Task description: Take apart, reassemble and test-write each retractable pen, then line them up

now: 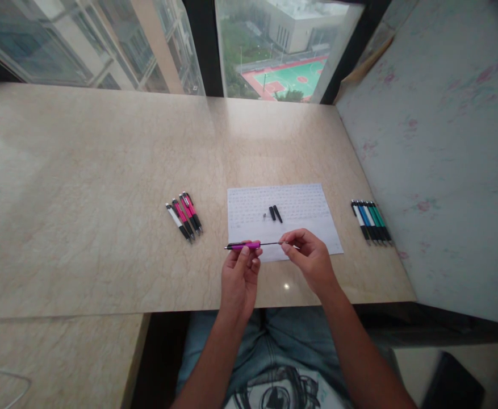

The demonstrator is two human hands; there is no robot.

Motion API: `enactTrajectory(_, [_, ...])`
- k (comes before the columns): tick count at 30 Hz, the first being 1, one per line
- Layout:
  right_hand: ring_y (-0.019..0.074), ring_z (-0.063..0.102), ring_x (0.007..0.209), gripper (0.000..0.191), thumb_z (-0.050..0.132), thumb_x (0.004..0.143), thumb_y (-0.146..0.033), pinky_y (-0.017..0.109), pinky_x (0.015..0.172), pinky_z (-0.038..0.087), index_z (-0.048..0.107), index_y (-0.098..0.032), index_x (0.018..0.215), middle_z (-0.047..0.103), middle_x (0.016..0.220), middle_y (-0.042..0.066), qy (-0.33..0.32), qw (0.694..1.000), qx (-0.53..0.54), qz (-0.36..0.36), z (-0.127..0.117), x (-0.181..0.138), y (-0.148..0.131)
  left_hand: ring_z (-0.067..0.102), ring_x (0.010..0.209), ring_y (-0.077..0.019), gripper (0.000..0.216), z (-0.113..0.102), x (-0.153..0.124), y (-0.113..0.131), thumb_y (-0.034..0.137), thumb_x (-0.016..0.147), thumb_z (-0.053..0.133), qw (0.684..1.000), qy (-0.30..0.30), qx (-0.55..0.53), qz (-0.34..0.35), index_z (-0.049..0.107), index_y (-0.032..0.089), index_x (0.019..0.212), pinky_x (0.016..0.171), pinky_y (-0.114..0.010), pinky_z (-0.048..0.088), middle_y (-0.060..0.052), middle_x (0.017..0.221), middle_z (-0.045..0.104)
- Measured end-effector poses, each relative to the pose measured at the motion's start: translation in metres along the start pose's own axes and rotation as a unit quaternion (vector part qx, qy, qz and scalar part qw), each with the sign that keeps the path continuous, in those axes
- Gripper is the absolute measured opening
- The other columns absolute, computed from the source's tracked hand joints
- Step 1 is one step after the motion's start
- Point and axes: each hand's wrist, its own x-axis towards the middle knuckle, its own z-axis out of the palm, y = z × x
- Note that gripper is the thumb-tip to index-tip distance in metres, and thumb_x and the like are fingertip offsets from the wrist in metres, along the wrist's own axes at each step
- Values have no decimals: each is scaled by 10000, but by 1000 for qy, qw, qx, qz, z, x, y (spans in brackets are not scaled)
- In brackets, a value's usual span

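My left hand is closed around a magenta pen barrel, held level above the near edge of the table. A thin dark refill sticks out of the barrel to the right. My right hand pinches the refill's far end. Just behind both hands lies a white sheet of paper with faint handwriting. On it rest two small black pen parts and a tiny piece beside them.
Several pink, red and white pens lie in a row left of the paper. Several blue, green and black pens lie near the table's right edge, by a pale wall. Windows run along the back of the beige table.
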Motion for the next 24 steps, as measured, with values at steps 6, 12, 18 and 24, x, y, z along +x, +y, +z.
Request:
enactTrajectory(6, [174, 655, 831, 227, 665, 821, -325, 303, 695, 550, 581, -233, 1011, 682, 927, 39, -74, 996, -40, -4, -2, 4, 3, 692, 762, -101, 198, 1, 0, -2, 184, 734, 798, 1000, 0, -2, -7, 715, 140, 908, 614, -147, 509, -49, 912, 740])
enactTrajectory(12, [176, 595, 695, 167, 556, 860, -237, 337, 685, 495, 642, -191, 996, 672, 898, 73, 48, 923, -367, -106, -12, 36, 16, 689, 761, -99, 196, -4, 2, 2, 189, 740, 795, 1000, 8, -6, -6, 712, 134, 909, 615, -149, 506, -52, 902, 738])
enactTrajectory(18, [244, 618, 828, 158, 539, 885, -261, 352, 692, 470, 665, -180, 935, 660, 935, 127, 74, 835, -536, -96, 0, 59, 23, 688, 754, -96, 188, -6, 1, 3, 195, 736, 800, 1000, 13, -8, -2, 714, 136, 892, 610, -147, 508, -49, 902, 739])
enactTrajectory(24, [218, 626, 739, 134, 540, 879, -254, 371, 702, 499, 652, -182, 864, 679, 838, 95, 124, 895, -421, -82, -12, 49, 19, 692, 759, -102, 197, -11, 2, 5, 187, 739, 795, 1000, 15, -7, 6, 711, 136, 910, 602, -144, 505, -56, 903, 738])
